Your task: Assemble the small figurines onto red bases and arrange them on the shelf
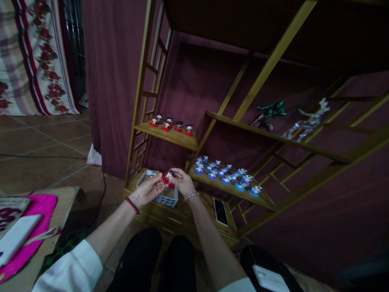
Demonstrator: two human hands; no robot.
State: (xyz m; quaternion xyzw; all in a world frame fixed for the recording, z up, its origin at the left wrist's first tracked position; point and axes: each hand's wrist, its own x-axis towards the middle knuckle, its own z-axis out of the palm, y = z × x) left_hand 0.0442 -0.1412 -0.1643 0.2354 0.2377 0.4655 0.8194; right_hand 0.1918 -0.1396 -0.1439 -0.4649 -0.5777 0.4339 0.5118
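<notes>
Between my two hands is a small doll figurine (169,175) with black hair and a red base. My left hand (150,189) grips it by the red base, fingers closed. My right hand (183,183) pinches its head side from the right. Just beneath my hands sits an open white box (166,200) with a printed side; my hands partly hide what lies in it. Several similar figurines on red bases (165,126) stand on the upper left shelf (173,137). On the shelf to the right stand several figurines with blue and purple bases (225,179).
A phone (221,211) lies on the cabinet top right of the box. A clear deer ornament (306,121) and a dark green ornament (269,115) occupy the higher right shelf. Wooden posts (140,89) frame the shelves. A black bag (267,267) is at lower right.
</notes>
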